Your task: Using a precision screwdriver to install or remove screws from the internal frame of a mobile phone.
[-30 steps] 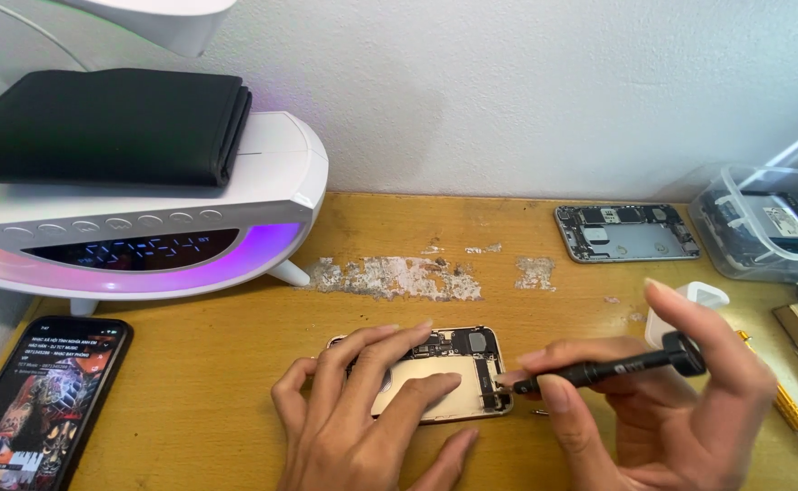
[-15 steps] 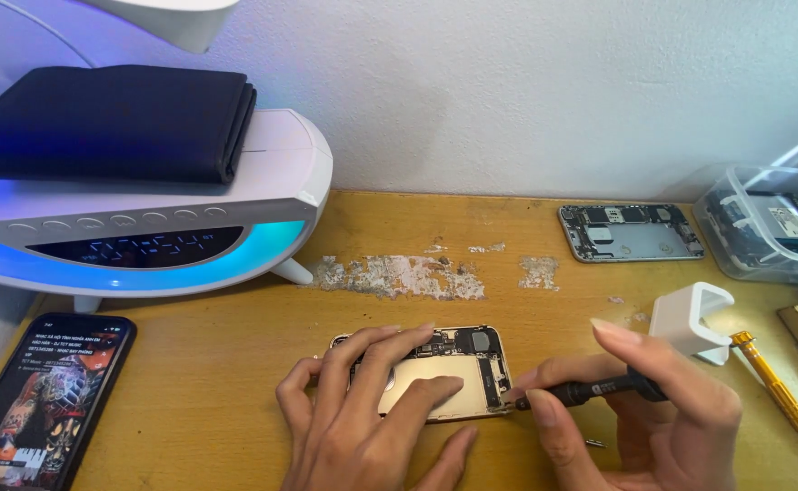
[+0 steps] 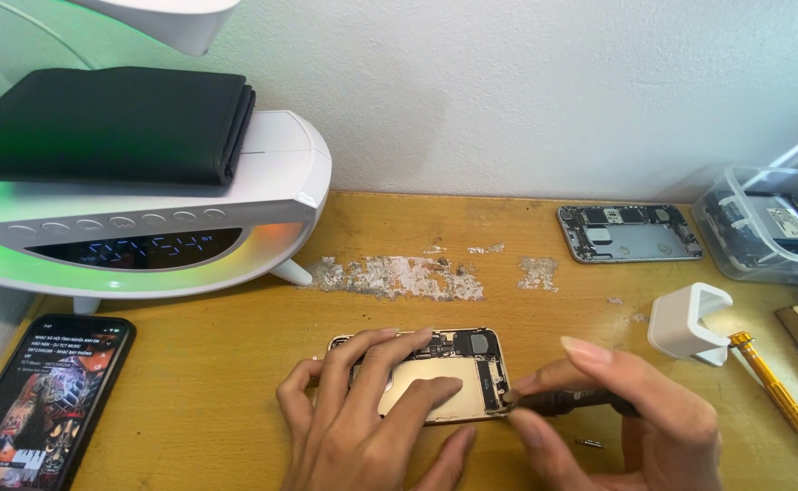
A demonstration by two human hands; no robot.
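An opened gold phone body point(image 3: 472, 364) lies face down on the wooden desk point(image 3: 217, 382), its inner parts exposed. My left hand point(image 3: 363, 418) rests flat on it, fingers spread over its left and middle, pressing it down. My right hand point(image 3: 626, 418) pinches a small black screwdriver point(image 3: 567, 400), held nearly level, with the tip touching the phone's lower right edge. A tiny screw point(image 3: 588, 444) lies on the desk below the screwdriver.
A black phone point(image 3: 40, 400) with a lit screen lies at the front left. A white glowing clock lamp point(image 3: 144, 227) bearing a black wallet point(image 3: 117, 127) stands back left. Another opened phone shell point(image 3: 631, 232), a clear box point(image 3: 772, 227), a white block point(image 3: 685, 323) and a yellow screwdriver point(image 3: 776, 391) lie right.
My right hand has curled lower and shifted left, bringing the screwdriver tip against the phone's lower right edge. The lamp's glow has changed from purple to blue to green and orange.
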